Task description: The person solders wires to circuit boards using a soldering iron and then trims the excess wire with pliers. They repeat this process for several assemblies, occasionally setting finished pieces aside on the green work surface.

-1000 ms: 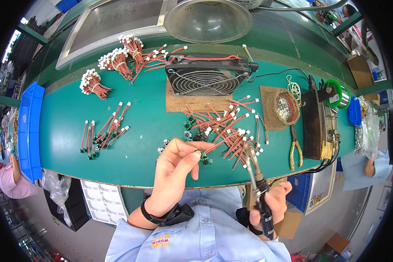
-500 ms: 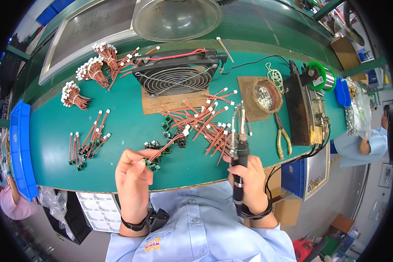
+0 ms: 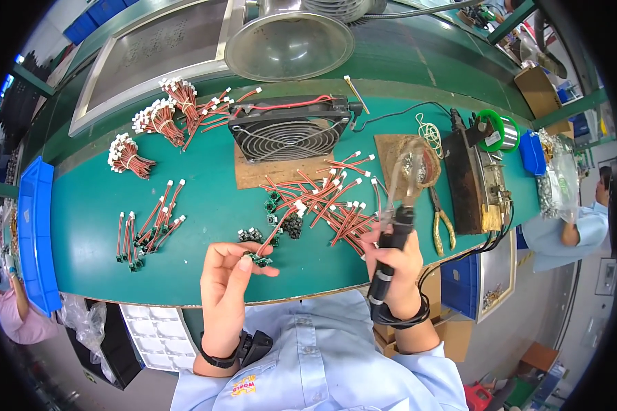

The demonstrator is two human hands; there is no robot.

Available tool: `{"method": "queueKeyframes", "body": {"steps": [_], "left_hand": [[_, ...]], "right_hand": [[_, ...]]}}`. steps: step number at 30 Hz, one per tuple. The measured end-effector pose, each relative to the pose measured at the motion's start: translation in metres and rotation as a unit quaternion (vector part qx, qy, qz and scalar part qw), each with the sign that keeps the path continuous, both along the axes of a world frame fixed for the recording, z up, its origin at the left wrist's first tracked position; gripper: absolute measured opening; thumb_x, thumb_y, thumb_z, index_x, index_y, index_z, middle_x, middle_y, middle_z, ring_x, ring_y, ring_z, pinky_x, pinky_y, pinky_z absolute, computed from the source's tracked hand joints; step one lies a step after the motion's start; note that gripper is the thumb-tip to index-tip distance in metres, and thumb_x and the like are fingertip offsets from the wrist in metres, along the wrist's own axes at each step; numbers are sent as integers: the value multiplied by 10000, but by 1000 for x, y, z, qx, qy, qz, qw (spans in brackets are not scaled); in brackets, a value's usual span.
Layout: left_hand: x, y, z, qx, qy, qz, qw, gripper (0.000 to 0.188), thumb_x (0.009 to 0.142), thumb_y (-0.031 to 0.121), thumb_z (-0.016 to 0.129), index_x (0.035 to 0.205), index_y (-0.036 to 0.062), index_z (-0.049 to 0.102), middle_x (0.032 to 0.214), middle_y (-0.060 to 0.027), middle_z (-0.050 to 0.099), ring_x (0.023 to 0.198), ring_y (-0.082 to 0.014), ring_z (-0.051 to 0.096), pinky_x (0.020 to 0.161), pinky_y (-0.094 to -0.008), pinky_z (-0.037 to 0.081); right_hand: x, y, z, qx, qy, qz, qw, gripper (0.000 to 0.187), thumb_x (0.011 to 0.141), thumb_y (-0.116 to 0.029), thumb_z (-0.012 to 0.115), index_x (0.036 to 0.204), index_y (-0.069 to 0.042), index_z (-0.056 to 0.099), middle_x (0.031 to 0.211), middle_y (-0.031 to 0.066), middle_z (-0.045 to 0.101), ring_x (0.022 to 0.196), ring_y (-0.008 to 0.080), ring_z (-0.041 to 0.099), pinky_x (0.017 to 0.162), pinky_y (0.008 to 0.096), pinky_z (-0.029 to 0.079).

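Note:
Between the thumb and fingers of my left hand [image 3: 227, 274], a small green circuit board [image 3: 261, 260] is pinched near the table's front edge. A red-and-black wire lead with a white plug [image 3: 299, 206] rises from that board. My right hand [image 3: 406, 268] is wrapped around the black handle of a soldering iron [image 3: 393, 241]. Its blurred metal end overlaps the round tin of solder scraps [image 3: 428, 164] in view; whether they touch I cannot tell. Loose wire leads [image 3: 322, 198] lie in a heap between my hands, beside dark components [image 3: 292, 226] and small green boards [image 3: 272, 200].
A black fan [image 3: 291, 140] stands behind the heap. Bundled leads [image 3: 131, 159] and wired boards [image 3: 144, 240] lie to the left, by a blue bin [image 3: 38, 233]. On the right are pliers [image 3: 440, 222], a soldering station [image 3: 467, 185] and a green solder spool [image 3: 495, 131].
The soldering iron has tilted up and right, its end now over the solder-scrap tin and blurred. My left hand still pinches the wired board. The whole view has shifted slightly.

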State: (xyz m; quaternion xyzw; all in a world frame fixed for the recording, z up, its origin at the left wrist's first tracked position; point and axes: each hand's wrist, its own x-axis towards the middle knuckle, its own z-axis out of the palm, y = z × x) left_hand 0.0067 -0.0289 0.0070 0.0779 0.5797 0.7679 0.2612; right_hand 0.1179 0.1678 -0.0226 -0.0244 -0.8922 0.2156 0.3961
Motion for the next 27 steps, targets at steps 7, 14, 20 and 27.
{"method": "queueKeyframes", "body": {"steps": [7, 14, 20, 27], "left_hand": [[5, 11, 3, -9, 18, -64, 998, 130, 879, 74, 503, 988, 10, 472, 981, -149, 572, 724, -159, 583, 682, -266, 469], [11, 17, 3, 46, 73, -156, 984, 181, 870, -8, 504, 1050, -15, 505, 1015, -122, 554, 801, -159, 603, 682, -255, 502], [10, 22, 12, 50, -40, -145, 987, 195, 838, 80, 574, 1007, 10, 506, 938, -105, 548, 725, -156, 568, 638, -266, 477], [1, 18, -11, 185, -207, -229, 933, 219, 859, 83, 568, 1054, 8, 504, 1015, -86, 554, 871, -138, 557, 744, -277, 467]], "right_hand": [[4, -35, 23, -336, 9, 30, 941, 426, 757, 116, 598, 1005, -108, 334, 825, 138, 548, 733, 195, 570, 661, 307, 468], [8, -48, 33, -412, -48, 68, 907, 415, 770, 80, 613, 1012, -104, 329, 824, 133, 539, 701, 164, 557, 636, 269, 453], [6, -48, 39, -478, -76, 101, 869, 411, 774, 57, 621, 1018, -99, 330, 794, 116, 544, 683, 130, 541, 611, 251, 447], [3, -51, 44, -463, -79, 150, 870, 412, 770, 69, 616, 1025, -78, 327, 785, 108, 547, 650, 102, 535, 556, 221, 440]]}}
